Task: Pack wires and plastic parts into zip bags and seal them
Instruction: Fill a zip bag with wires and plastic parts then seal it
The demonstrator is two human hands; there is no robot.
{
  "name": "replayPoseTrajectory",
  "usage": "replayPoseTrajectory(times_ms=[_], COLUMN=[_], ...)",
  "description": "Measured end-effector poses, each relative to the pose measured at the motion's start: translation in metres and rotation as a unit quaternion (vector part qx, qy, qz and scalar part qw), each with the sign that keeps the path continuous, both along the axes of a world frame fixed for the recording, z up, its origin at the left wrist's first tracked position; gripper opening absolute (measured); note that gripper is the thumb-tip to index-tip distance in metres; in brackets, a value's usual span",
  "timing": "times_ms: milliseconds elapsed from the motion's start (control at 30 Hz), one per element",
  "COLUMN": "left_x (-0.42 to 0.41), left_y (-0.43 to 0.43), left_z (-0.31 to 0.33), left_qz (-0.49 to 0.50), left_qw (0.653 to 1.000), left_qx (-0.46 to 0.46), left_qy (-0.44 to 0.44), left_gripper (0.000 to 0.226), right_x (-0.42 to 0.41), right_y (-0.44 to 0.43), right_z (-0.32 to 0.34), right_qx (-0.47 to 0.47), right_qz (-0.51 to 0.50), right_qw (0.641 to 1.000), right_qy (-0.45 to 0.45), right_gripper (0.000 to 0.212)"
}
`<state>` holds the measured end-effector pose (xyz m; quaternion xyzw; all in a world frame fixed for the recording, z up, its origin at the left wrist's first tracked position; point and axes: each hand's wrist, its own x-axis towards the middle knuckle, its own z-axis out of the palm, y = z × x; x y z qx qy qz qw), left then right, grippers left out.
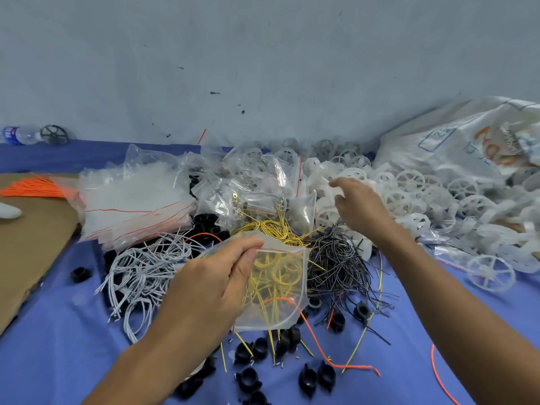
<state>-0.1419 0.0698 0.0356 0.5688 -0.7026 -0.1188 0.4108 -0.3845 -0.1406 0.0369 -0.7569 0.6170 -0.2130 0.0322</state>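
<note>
Black caps (248, 378) lie scattered at the bottom centre, right under our forearms on the blue cloth (58, 346), with an orange wire (321, 340) snaking among them. Just above, at the centre of the frame, our left hand (210, 276) pinches the bag (280, 302) by its mouth, thumb on top and fingers beneath. We hold it up off the cloth, we'd say, so the yellow wires (271, 276) inside sag to the bottom and the mouth is free for the next piece. The red zip line by the thumb looks unsealed to us. Now up and to the right: our right hand (356, 206) is out over the white wheels (409, 182), which are heaped from centre right to the far right edge. Its fingers bend down onto the near edge of the heap, surely after a plastic part for this bag. Whether they have closed on a wheel we cannot tell, since white blurs into white there. So the heap sits directly under and to the right of that hand, touching the fingertips. The bag hangs well apart from it, down and left, with black wires (336, 258) in the gap between them. Empty bags (131, 206) wait stacked at centre left, in easy reach of the left hand.
</note>
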Motion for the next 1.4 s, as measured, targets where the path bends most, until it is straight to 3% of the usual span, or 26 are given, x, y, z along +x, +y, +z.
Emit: replayPoseTrajectory(times_ms=[167, 333, 467, 567, 633, 733, 833, 933, 1033, 1067, 1167, 1200, 1300, 1400], left_x=[-0.002, -0.002, -0.002, -0.002, -0.003, -0.004, -0.006, -0.008, -0.012, -0.014, -0.016, -0.016, -0.022, -0.03], left_y=[-0.002, -0.002, -0.004, -0.006, -0.007, -0.01, -0.01, -0.01, -0.011, -0.011, -0.006, -0.003, 0.001, 0.006], left_z=[0.003, 0.003, 0.001, -0.002, -0.004, -0.005, -0.005, -0.004, -0.003, -0.002, 0.002, 0.002, -0.004, -0.004], left_qz=[0.007, 0.005, 0.0, 0.0, -0.001, 0.001, 0.003, -0.001, 0.005, 0.008, 0.01, 0.004, 0.019, 0.032], left_qw=[1.0, 1.0, 1.0, 1.0, 1.0, 0.999, 0.999, 0.999, 0.999, 1.0, 1.0, 0.999, 0.986, 0.964], left_qx=[-0.01, -0.004, 0.004, 0.0, 0.001, 0.006, 0.015, 0.015, 0.021, 0.016, 0.0, 0.007, -0.019, -0.078], left_qy=[-0.012, -0.012, 0.001, 0.02, 0.029, 0.036, 0.038, 0.043, 0.024, 0.013, -0.02, -0.043, -0.167, -0.25], left_gripper=[0.031, 0.033, 0.032, 0.03, 0.03, 0.029, 0.03, 0.031, 0.031, 0.031, 0.032, 0.035, 0.034, 0.024], right_x=[0.0, -0.008, -0.012, -0.021, -0.026, -0.032, -0.037, -0.036, -0.023, -0.017, 0.001, 0.008, 0.036, 0.068], right_y=[-0.035, -0.038, -0.018, 0.011, 0.036, 0.078, 0.112, 0.142, 0.169, 0.175, 0.186, 0.188, 0.196, 0.198], right_z=[-0.028, -0.035, -0.02, -0.008, -0.004, -0.004, -0.005, -0.001, -0.002, -0.004, -0.013, -0.016, -0.02, -0.026], right_qx=[0.017, -0.003, -0.081, -0.103, -0.037, 0.108, 0.193, 0.251, 0.336, 0.352, 0.301, 0.273, 0.185, 0.106], right_qz=[0.002, -0.006, -0.024, -0.031, -0.021, 0.036, 0.102, 0.173, 0.242, 0.259, 0.208, 0.177, 0.148, 0.158], right_qw=[0.99, 0.989, 0.996, 0.974, 0.915, 0.775, 0.672, 0.631, 0.633, 0.652, 0.789, 0.819, 0.873, 0.936], right_qy=[0.139, 0.145, 0.009, -0.2, -0.402, -0.622, -0.708, -0.714, -0.654, -0.62, -0.493, -0.473, -0.427, -0.296], right_gripper=[0.046, 0.037, 0.027, 0.02, 0.019, 0.017, 0.016, 0.023, 0.03, 0.031, 0.019, 0.018, 0.014, 0.015])
